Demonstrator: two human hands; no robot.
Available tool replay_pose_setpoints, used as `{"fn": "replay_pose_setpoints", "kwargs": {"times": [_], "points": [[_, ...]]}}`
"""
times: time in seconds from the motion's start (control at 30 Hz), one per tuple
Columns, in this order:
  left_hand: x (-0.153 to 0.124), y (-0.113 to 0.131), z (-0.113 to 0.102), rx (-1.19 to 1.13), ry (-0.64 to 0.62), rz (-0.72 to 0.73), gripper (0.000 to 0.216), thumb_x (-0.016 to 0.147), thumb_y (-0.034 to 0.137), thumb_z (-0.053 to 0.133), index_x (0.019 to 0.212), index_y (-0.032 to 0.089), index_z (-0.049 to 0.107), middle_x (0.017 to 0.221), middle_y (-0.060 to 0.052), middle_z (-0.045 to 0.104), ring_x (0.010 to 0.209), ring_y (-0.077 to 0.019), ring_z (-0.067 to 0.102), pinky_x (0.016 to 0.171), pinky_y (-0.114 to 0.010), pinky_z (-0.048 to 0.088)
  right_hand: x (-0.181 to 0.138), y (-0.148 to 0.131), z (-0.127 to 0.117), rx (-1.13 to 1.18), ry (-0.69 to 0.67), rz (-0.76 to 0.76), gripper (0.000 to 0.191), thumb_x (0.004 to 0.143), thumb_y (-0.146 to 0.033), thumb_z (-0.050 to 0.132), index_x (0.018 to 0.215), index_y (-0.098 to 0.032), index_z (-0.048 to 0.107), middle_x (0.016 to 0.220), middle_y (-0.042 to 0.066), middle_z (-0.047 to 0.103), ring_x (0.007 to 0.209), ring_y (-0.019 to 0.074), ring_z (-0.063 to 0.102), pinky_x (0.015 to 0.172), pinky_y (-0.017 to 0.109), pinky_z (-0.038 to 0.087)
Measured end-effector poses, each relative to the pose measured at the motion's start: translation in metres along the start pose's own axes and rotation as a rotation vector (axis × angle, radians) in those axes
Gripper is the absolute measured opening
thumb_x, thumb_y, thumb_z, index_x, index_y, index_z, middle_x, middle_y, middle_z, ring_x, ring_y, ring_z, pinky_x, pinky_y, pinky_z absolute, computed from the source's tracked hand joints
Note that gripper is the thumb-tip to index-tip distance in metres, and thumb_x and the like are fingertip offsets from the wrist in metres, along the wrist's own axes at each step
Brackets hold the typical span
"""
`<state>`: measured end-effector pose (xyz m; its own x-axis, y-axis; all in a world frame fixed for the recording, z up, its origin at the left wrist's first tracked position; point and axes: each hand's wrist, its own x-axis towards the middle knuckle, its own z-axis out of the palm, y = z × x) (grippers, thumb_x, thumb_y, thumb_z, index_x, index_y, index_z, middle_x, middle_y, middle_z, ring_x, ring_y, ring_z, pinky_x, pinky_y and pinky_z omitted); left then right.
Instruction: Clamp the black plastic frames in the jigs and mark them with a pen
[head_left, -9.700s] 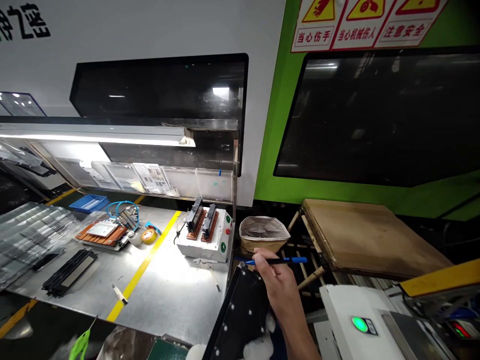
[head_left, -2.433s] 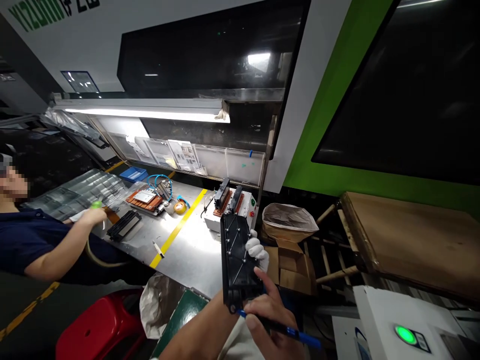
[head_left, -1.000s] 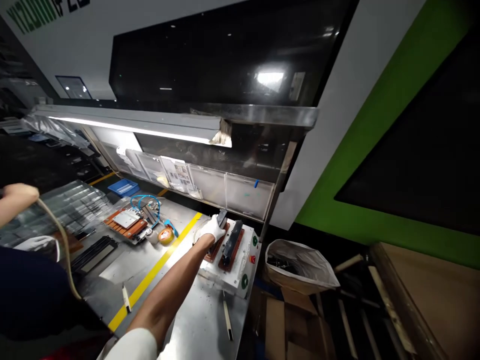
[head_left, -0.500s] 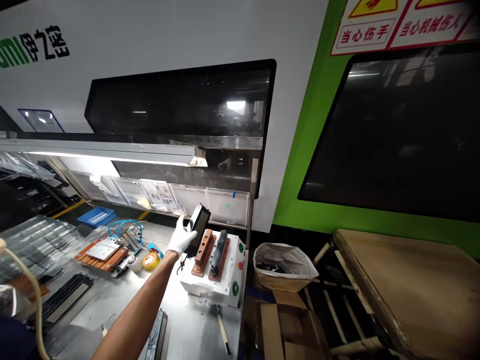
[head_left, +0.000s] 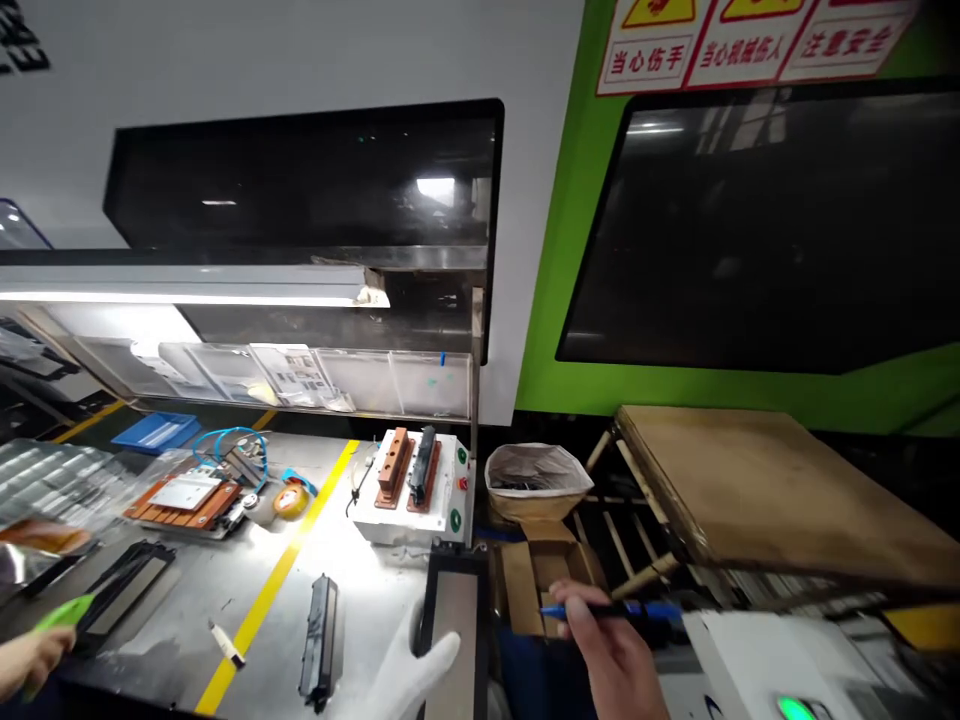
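My left hand [head_left: 409, 670], in a white glove, grips a black rectangular frame part [head_left: 452, 630] by its lower left edge, near the bench's right end. Its grey inner panel faces me. To the right of the frame, my bare right hand [head_left: 611, 655] is closed on a blue pen [head_left: 615, 610] that lies level and points left. On the bench behind stands a white fixture box [head_left: 412, 490] with an empty copper holder [head_left: 392, 465] on the left and a black part [head_left: 421, 465] in the right holder. Another black part [head_left: 319, 640] lies flat on the bench, left of my glove.
A co-worker's hand [head_left: 30, 655] holds a green tool at the lower left. A black frame [head_left: 124, 590], an orange jig [head_left: 184, 495] and a tape roll [head_left: 289, 500] lie on the steel bench [head_left: 225, 580]. A lined bin [head_left: 536, 480], an open carton [head_left: 540, 570] and a brown board [head_left: 757, 490] are to the right.
My left hand lifted the black part off the fixture's left holder and brought it down close to me. My right hand with the pen has come back into view.
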<state>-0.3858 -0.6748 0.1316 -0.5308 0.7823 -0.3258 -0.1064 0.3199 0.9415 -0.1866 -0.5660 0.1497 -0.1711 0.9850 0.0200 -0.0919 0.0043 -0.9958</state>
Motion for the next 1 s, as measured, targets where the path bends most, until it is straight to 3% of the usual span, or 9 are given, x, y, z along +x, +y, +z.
{"fn": "replay_pose_setpoints", "kwargs": {"times": [0.17,0.3,0.47,0.57,0.67,0.87,1.0], "points": [[-0.03,0.0,0.026,0.13,-0.192,0.006,0.064,0.072,0.033,0.066,0.13,0.011,0.049,0.13,-0.018,0.069,0.12,-0.0334,0.064,0.102,-0.04,0.053,0.009,-0.017,-0.009,-0.069,-0.054,-0.067,0.046,0.084,-0.063,0.065,0.089,-0.018,0.074,0.078,0.005,0.069,0.066,0.0166,0.057,0.062,0.027,0.049],[-0.043,0.012,0.035,0.19,-0.224,0.025,0.068,0.07,0.033,0.065,0.131,0.011,0.05,0.132,-0.017,0.068,0.124,-0.0335,0.062,0.105,-0.039,0.051,0.012,-0.01,-0.024,-0.172,-0.114,-0.105,0.047,0.088,-0.063,0.059,0.093,-0.018,0.073,0.087,0.007,0.072,0.071,0.0193,0.061,0.067,0.029,0.052],[-0.051,0.022,0.043,0.134,-0.305,0.029,0.07,0.071,0.037,0.068,0.133,0.01,0.05,0.131,-0.018,0.068,0.122,-0.0343,0.062,0.108,-0.043,0.048,0.008,-0.004,-0.04,-0.188,-0.052,-0.098,0.046,0.09,-0.061,0.057,0.095,-0.018,0.072,0.082,0.007,0.07,0.077,0.0214,0.063,0.067,0.029,0.051],[-0.053,0.022,0.047,0.13,-0.39,0.034,0.069,0.076,0.043,0.07,0.135,0.014,0.049,0.134,-0.016,0.067,0.121,-0.0321,0.062,0.11,-0.044,0.046,0.003,-0.007,-0.044,-0.085,-0.017,-0.111,0.041,0.092,-0.057,0.059,0.093,-0.018,0.071,0.096,0.01,0.072,0.084,0.0218,0.065,0.067,0.028,0.053],[-0.054,0.021,0.052,0.122,-0.43,0.076,0.07,0.076,0.044,0.074,0.136,0.015,0.05,0.138,-0.015,0.064,0.125,-0.0303,0.061,0.111,-0.041,0.046,0.002,-0.012,-0.042,-0.003,-0.072,-0.153,0.037,0.09,-0.054,0.062,0.091,-0.018,0.072,0.119,0.013,0.069,0.087,0.021,0.067,0.072,0.029,0.056],[-0.055,0.017,0.058,0.104,-0.487,0.113,0.062,0.078,0.029,0.072,0.135,0.016,0.051,0.14,-0.012,0.063,0.124,-0.027,0.062,0.11,-0.038,0.047,0.008,-0.018,-0.034,-0.01,-0.143,-0.118,0.044,0.087,-0.058,0.064,0.098,-0.017,0.072,0.123,0.014,0.068,0.072,0.0172,0.065,0.069,0.03,0.056],[-0.059,0.023,0.061,0.136,-0.465,0.088,0.062,0.078,0.027,0.069,0.136,0.015,0.05,0.139,-0.013,0.064,0.126,-0.0286,0.061,0.11,-0.039,0.047,0.009,-0.019,-0.041,-0.035,-0.108,-0.095,0.047,0.089,-0.06,0.06,0.103,-0.017,0.071,0.103,0.01,0.072,0.075,0.0187,0.062,0.068,0.03,0.052]]}}
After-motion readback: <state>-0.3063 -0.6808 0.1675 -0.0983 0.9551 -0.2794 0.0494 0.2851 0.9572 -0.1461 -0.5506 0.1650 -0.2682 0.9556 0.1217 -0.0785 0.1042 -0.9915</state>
